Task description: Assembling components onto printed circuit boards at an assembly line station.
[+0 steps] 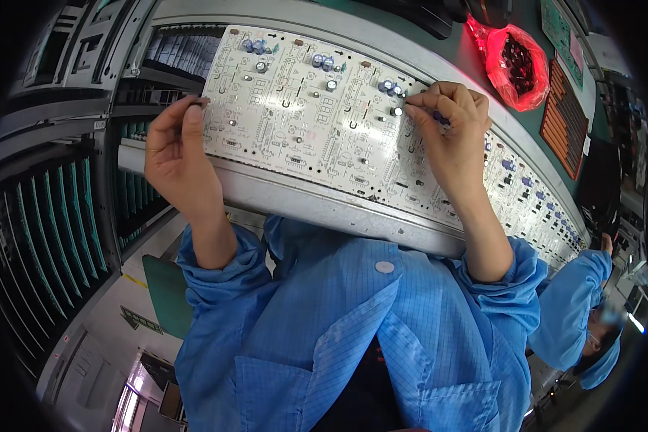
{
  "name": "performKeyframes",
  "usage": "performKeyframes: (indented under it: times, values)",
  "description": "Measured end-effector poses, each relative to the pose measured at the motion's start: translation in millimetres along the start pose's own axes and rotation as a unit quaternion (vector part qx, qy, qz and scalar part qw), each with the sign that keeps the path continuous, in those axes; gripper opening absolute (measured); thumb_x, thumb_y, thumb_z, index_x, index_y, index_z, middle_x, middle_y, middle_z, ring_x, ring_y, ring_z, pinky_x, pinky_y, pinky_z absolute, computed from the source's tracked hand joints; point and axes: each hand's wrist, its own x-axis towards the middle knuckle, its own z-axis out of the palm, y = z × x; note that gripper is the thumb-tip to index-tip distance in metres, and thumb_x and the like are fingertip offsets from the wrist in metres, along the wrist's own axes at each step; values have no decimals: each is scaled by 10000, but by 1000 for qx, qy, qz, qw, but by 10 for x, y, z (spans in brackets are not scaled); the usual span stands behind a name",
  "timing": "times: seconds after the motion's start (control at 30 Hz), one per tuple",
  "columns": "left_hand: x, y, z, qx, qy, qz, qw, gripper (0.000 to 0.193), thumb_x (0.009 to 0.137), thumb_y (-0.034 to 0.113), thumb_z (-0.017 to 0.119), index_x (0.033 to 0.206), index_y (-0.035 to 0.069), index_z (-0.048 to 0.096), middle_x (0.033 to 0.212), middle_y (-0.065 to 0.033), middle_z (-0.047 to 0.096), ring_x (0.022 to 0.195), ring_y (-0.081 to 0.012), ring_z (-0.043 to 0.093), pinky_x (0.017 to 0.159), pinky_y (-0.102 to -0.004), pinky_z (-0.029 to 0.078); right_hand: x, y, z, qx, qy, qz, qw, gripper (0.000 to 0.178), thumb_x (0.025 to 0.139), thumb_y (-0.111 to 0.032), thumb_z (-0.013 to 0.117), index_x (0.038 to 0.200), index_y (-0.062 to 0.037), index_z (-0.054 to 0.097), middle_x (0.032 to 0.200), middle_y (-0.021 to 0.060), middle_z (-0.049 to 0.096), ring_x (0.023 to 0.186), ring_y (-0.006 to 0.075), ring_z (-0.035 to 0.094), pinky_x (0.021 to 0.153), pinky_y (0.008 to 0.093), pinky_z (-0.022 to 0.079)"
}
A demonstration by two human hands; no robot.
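Observation:
A long white circuit board panel (pixel 266 108) lies on the metal rails in front of me, with small parts standing in repeated groups. My left hand (pixel 180 144) is at its left edge, thumb and forefinger pinched on a small dark component (pixel 199 103) whose kind is too small to tell. Over the panel's right part, my right hand (pixel 453 126) is closed, thumb and fingertips brought together beside a capacitor (pixel 395 111) with a silvery top. Whatever is between those fingertips is hidden. More blue capacitors (pixel 322 62) stand along the panel's far side.
Beyond the rail, a red plastic bag (pixel 517 68) holds dark small parts, next to an orange-brown slotted tray (pixel 565 119). Racks of green boards (pixel 57 237) stand at left. More populated boards (pixel 533 191) continue rightward, where a co-worker's blue sleeve (pixel 572 302) shows.

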Motion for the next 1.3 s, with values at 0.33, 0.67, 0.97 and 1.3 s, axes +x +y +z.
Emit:
performKeyframes:
  times: [0.33,0.67,0.97,1.3]
  values:
    - [9,-16,14,-6,-6,-28,1000,159,915,48,659,1040,-49,648,958,-123,701,869,-116,648,803,-211,505,-19,-33,64,3,15,12,1000,147,761,-113,770,906,-97,747,919,-22,600,940,195,459,919,346,301]
    - [8,-8,-7,17,-13,-28,999,151,913,46,660,1028,-51,655,952,-115,702,859,-114,644,803,-214,499,11,-20,14,-36,16,-26,999,132,751,-110,776,878,-111,743,934,-32,640,942,189,507,912,361,293]
    - [51,-6,-7,79,-45,-68,994,143,926,63,648,1019,-46,652,970,-94,694,861,-96,625,813,-201,477,56,-36,-32,-65,-5,-51,997,153,729,-101,776,874,-112,726,948,-18,665,928,198,530,903,381,299]
    - [91,-33,50,112,-59,-63,990,175,922,56,648,1068,-39,660,972,-89,684,868,-106,613,807,-221,476,-31,90,-61,-102,11,-140,985,242,711,-51,742,939,-119,701,941,-24,654,921,226,534,913,424,313]
